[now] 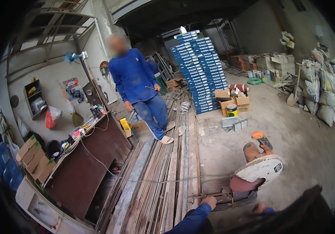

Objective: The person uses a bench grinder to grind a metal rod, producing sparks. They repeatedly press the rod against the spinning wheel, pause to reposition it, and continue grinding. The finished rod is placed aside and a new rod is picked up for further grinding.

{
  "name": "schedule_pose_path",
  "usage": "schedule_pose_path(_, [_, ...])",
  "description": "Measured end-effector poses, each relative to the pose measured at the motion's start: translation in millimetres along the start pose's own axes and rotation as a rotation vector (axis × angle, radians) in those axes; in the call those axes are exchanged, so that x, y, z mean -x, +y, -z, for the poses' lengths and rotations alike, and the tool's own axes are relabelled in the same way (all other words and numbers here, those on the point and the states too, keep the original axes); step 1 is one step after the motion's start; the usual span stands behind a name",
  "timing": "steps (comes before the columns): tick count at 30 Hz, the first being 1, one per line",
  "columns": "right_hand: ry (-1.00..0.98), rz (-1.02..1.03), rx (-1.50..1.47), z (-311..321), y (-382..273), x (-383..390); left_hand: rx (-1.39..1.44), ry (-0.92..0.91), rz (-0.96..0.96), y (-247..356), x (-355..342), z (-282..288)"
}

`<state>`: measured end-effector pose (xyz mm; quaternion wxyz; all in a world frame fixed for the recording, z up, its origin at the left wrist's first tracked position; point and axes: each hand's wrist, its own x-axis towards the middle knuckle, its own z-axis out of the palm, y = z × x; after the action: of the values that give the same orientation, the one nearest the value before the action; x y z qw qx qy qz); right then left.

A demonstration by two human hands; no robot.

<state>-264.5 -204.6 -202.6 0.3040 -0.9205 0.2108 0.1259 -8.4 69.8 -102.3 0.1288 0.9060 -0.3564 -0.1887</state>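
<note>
The chop saw (253,175), near right on the floor beside long metal bars (167,183), looks heavy and rigid; left hand (209,202) grips its vise, right hand (259,208) unclear.

1. I am looking into a metal-working workshop or building-materials yard, with a bare concrete floor (292,140) spreading out under a high roof.
2. Long steel bars (167,171) are lying in a thick bundle along the floor, and a chop saw (253,171) is sitting at their near end.
3. Blue boxes (200,70) are standing in tall stacks at the back, with grey sacks (323,93) and a shovel (293,93) leaning at the right.
4. A cluttered workbench (77,156) is running along the left wall, and a person in blue work clothes (140,89) is walking over the bars.
</note>
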Motion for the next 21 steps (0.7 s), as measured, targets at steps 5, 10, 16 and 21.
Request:
schedule_pose_path(5, [-0.032,0.031,0.013,34,-20,22,0.289,0.053,0.016,-14,1,-13])
schedule_pose_path(10, [-0.019,0.024,0.113,84,-63,41,0.445,-0.103,-0.095,-27,-15,-29])
schedule_pose_path(16, [0.124,0.146,0.023,79,-69,66,1.036,-0.015,-0.130,-25,-1,-17])
schedule_pose_path(21, [0.032,0.022,0.202,73,-82,74,1.180,-0.099,-0.095,-5,27,26])
